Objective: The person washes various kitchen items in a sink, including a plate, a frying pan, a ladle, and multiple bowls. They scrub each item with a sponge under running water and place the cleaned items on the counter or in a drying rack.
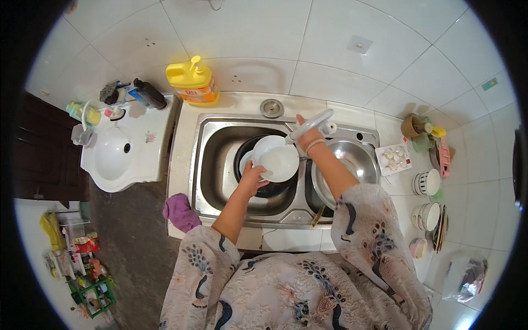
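Note:
My left hand [253, 179] grips the near-left rim of a white bowl [281, 169], tilted over the left sink basin [214, 159]. Behind it, another white dish [246, 160] shows partly, above a dark round pan [273, 190] in the basin. My right hand [311, 141] is at the white faucet [311, 125], its fingers closed around it and partly hidden by the curved neck. The spout end points down by the bowl's upper right rim. A large steel bowl [352, 157] sits in the right basin, partly covered by my right forearm.
A yellow pump jug [192, 82] and a metal drain strainer [271, 108] stand behind the sink. A purple cloth [181, 213] lies at its left front. To the right are a white tray [404, 168] of pale pieces and stacked bowls [426, 182]. A washbasin [113, 155] stands left.

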### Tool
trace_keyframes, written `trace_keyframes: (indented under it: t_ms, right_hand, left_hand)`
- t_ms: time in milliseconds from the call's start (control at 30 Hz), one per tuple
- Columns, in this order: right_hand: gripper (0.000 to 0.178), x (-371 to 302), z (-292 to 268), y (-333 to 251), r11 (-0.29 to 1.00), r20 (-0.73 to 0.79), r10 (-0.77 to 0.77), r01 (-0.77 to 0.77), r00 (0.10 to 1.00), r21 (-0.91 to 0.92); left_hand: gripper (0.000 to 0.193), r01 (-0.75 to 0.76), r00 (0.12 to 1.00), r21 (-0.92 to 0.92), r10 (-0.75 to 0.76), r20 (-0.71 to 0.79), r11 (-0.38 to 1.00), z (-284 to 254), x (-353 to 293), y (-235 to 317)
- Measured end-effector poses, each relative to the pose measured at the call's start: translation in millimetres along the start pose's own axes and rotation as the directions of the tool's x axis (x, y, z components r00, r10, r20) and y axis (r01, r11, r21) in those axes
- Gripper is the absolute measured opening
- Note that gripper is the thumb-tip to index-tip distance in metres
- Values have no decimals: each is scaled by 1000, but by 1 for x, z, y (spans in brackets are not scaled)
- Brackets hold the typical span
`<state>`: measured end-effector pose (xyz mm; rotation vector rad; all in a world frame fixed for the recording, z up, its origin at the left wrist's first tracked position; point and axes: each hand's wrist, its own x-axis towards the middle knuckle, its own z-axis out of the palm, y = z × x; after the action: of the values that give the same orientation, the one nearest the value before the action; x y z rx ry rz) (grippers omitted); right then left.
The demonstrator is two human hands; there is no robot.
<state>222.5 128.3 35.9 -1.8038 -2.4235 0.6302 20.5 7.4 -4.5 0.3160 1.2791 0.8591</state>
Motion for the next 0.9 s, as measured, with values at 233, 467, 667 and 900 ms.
trace_keyframes:
  t_ms: [233, 467, 667, 900]
  right_hand:
    - [24, -109, 34, -17, 816, -148, -558, 572, 816, 78]
    - [11, -91, 40, -23, 852, -220, -520, 518, 826, -67]
    - [28, -95, 57, -31, 699, -286, -688, 715, 667, -12]
    - [16, -91, 66, -84, 896, -196, -284, 332, 939, 293]
  left_hand:
    - [42, -98, 994, 49, 96, 45, 994, 10, -7, 25]
    - [55, -95, 993, -170, 104, 48, 981, 28, -22, 32]
    - [49, 58, 963, -152, -15, 271, 987, -27, 22, 23]
    - [57, -331, 936, -306, 352, 16, 893, 29, -4, -7]
